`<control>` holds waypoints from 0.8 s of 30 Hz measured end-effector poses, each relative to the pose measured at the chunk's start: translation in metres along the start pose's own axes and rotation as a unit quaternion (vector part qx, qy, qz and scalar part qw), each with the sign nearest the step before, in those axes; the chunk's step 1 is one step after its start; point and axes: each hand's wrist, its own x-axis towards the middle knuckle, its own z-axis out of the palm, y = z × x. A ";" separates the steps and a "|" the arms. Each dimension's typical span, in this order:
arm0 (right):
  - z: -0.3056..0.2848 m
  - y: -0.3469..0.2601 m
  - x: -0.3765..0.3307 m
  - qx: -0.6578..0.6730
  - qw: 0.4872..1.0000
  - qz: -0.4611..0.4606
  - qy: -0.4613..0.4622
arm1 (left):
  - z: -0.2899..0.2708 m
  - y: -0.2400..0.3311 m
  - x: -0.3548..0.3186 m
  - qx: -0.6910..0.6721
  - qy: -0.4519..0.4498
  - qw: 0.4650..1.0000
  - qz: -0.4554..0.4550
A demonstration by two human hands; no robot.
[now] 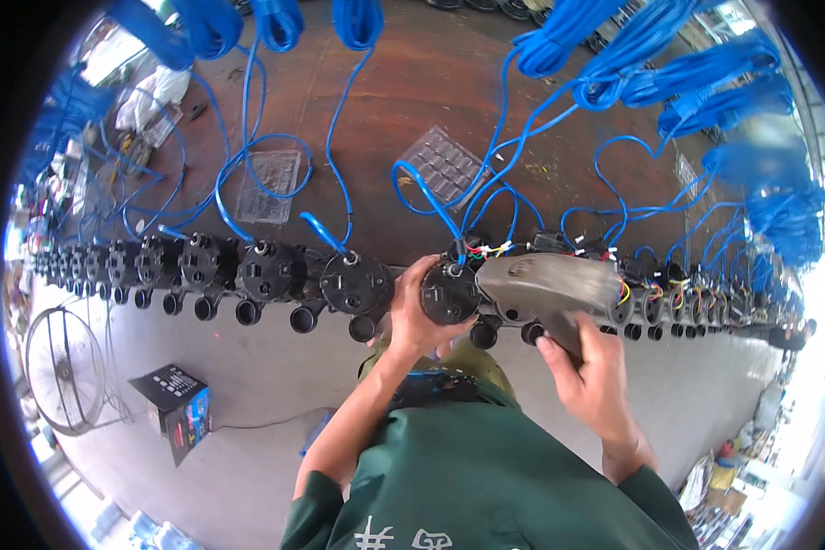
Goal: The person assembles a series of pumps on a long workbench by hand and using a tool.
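Observation:
My left hand [415, 316] is wrapped around the left side of a black round pump-like housing [450, 295], thumb below and fingers at its upper edge. A blue cable and thin coloured wires come out at the top of this housing. My right hand [588, 376] grips the dark handle of a hammer-like tool [548, 280]. Its broad grey-brown head is smeared by motion, so its exact kind is unclear. The head lies just right of the held housing and covers part of the row; I cannot tell whether they touch. Another black housing [356, 283] stands left of my left hand.
Many similar housings line the edge of a reddish-brown worktable [376, 101], with short black spouts facing me. Blue cable coils [559, 41] lie along the far side. Clear plastic trays [443, 165] rest mid-table. On the floor at left are an open box [176, 410] and a wheel [64, 369].

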 end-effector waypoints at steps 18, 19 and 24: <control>0.026 0.005 -0.005 -0.023 0.990 -0.100 0.097 | 0.001 -0.008 0.002 0.020 0.024 0.999 0.032; 0.041 0.022 -0.008 -0.058 0.994 -0.045 0.083 | 0.001 -0.007 0.001 0.021 0.020 0.999 0.026; 0.045 0.065 0.005 -0.161 0.987 0.008 -0.016 | -0.004 -0.007 0.000 0.010 0.016 1.000 0.021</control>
